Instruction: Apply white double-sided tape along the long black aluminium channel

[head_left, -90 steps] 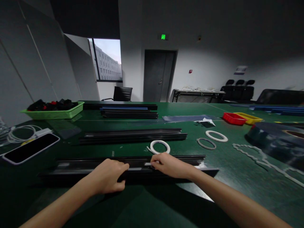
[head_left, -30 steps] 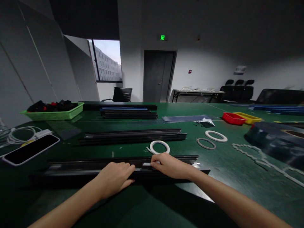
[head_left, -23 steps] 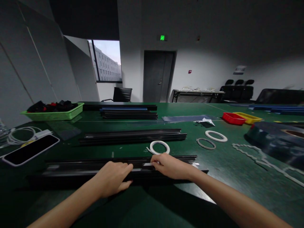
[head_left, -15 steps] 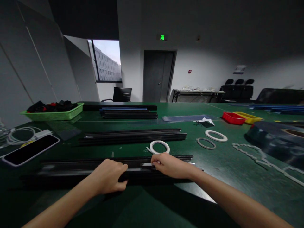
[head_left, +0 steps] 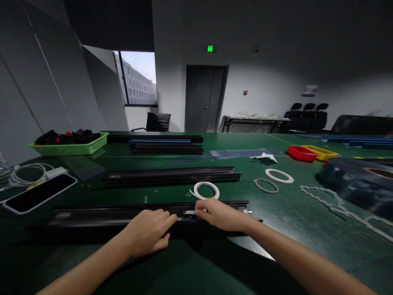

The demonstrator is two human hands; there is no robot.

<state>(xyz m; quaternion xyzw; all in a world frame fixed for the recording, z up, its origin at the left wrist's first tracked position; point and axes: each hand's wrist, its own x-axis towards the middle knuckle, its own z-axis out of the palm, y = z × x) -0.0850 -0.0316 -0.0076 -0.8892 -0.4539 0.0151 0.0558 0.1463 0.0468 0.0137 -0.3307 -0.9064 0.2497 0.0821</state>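
Observation:
A long black channel-shaped profile [head_left: 89, 231] lies crosswise on the table in front of me. My left hand [head_left: 149, 231] is closed over its near edge around the middle, fingers on top and thumb on the near side. Farther right, my right hand [head_left: 216, 213] pinches at a short white strip [head_left: 189, 212], which sticks out left of the fingertips inside the channel. The pinched end is hidden by the fingers. Just beyond that hand lies a roll of white tape [head_left: 206, 183] with a loose end.
Behind are another black profile [head_left: 172, 177] and a stack of profiles [head_left: 167, 148]. A phone [head_left: 39, 193] and green basket [head_left: 76, 148] sit left. To the right are a white ring [head_left: 279, 175], grey ring [head_left: 266, 185], red tray [head_left: 302, 153], yellow tray [head_left: 321, 153] and large dark roll [head_left: 346, 180].
My left hand has slid right along the black profile, closer to my right hand, and its fingers have drawn in. My right hand and the white strip are almost unmoved.

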